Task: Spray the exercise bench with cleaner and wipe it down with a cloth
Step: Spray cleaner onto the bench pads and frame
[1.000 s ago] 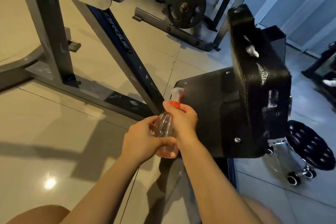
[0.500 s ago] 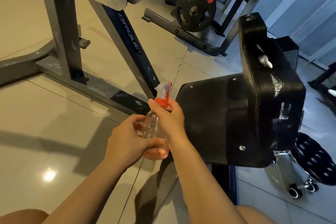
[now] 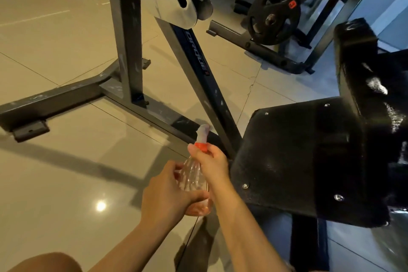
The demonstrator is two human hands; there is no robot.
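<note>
left hand [image 3: 164,194] fingers wrap spray bottle [image 3: 195,180] | right hand [image 3: 213,165] fingers pinch neck | bench [image 3: 293,157] edge just beside

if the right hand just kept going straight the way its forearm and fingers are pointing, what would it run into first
The right hand grips the neck of the spray bottle, angled up and left in the picture. Carried on, it would probably meet the slanted frame bar of the machine first, not the black bench pad beside it. Depth is unclear.

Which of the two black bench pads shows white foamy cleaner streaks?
The upright pad at the right edge; the flatter pad beside the spray bottle shows only bolts.
</note>
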